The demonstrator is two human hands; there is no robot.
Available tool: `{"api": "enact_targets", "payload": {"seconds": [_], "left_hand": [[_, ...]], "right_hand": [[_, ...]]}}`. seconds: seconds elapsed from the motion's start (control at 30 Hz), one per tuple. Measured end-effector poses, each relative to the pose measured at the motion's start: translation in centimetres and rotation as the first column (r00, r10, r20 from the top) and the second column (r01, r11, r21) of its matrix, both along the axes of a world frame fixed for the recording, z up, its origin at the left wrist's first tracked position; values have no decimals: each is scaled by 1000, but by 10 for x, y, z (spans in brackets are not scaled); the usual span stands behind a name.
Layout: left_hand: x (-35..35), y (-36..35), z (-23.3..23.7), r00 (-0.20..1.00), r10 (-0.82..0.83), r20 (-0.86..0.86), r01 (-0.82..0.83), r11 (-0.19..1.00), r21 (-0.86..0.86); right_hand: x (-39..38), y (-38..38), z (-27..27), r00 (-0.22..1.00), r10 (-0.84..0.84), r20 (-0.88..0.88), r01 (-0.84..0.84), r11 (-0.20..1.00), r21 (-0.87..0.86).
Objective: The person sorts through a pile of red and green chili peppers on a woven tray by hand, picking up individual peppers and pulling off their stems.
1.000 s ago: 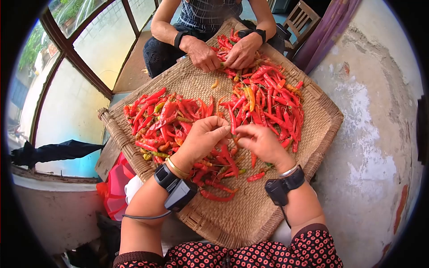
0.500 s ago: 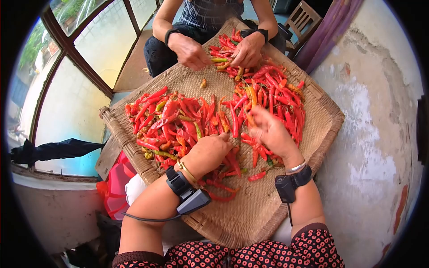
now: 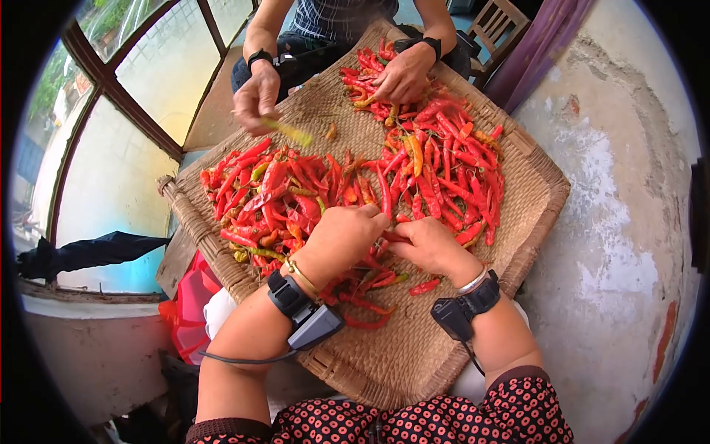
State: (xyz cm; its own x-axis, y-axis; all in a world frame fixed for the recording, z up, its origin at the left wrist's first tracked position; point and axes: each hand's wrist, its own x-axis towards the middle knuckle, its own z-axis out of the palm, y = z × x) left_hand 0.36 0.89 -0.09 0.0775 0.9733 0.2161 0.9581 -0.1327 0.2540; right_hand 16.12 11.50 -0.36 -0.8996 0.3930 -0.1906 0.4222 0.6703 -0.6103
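Note:
My left hand is closed in a pinch at the right edge of the left heap of red chili peppers. Close beside it, my right hand is closed too. A red chili pepper shows between the two sets of fingertips, its ends hidden by them. To the right lies a second heap of chili peppers, red with a few orange ones. Both heaps rest on a woven tray. One loose red chili lies below my right hand.
Across the tray, a co-worker's hand holds a blurred yellow-green chili; their other hand is on the far peppers. A rough wall stands at right. Windows, a dark folded umbrella and a pink bag are at left.
My right hand has moved down and left from the right heap to meet my left hand. The co-worker's hand has swung toward the left heap with a yellow-green chili.

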Motion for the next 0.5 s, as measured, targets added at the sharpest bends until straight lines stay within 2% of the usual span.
{"api": "enact_targets", "payload": {"seconds": [0.03,0.07,0.1,0.13,0.17,0.2,0.23,0.27,0.33,0.37,0.4,0.47,0.5], "left_hand": [[1,0,2,997,42,62,-47,995,85],[0,0,5,997,41,60,-47,995,87],[-2,0,8,985,125,121,-140,981,131],[-5,1,10,962,202,186,-233,958,169],[-10,1,9,953,261,156,-275,959,75],[-11,1,5,953,260,154,-274,959,77],[-11,2,1,960,244,135,-253,966,51],[-12,3,-3,966,230,116,-234,972,28],[-2,5,-10,984,121,127,-124,992,15],[1,6,-20,993,47,104,-54,997,58],[4,7,-30,997,-25,76,17,995,99],[11,4,-31,999,-5,39,3,998,58],[14,2,-31,1000,10,7,-11,1000,12]], "right_hand": [[1,2,5,1000,0,-2,0,1000,3],[4,6,10,998,-11,65,10,1000,22],[5,11,13,991,-25,132,19,999,43],[5,16,15,991,-27,129,21,999,45],[5,21,17,985,-162,63,173,959,-223],[5,24,18,952,-305,36,284,829,-481],[4,24,18,952,-305,30,282,832,-478],[1,23,16,908,-375,-187,272,866,-420],[-3,23,14,691,-410,-595,289,911,-293],[-2,24,14,749,-324,-578,299,944,-141],[-1,23,14,832,-278,-479,292,955,-47],[-1,17,12,931,-217,-294,189,975,-120],[-2,15,8,958,-152,-242,132,986,-97]]}}
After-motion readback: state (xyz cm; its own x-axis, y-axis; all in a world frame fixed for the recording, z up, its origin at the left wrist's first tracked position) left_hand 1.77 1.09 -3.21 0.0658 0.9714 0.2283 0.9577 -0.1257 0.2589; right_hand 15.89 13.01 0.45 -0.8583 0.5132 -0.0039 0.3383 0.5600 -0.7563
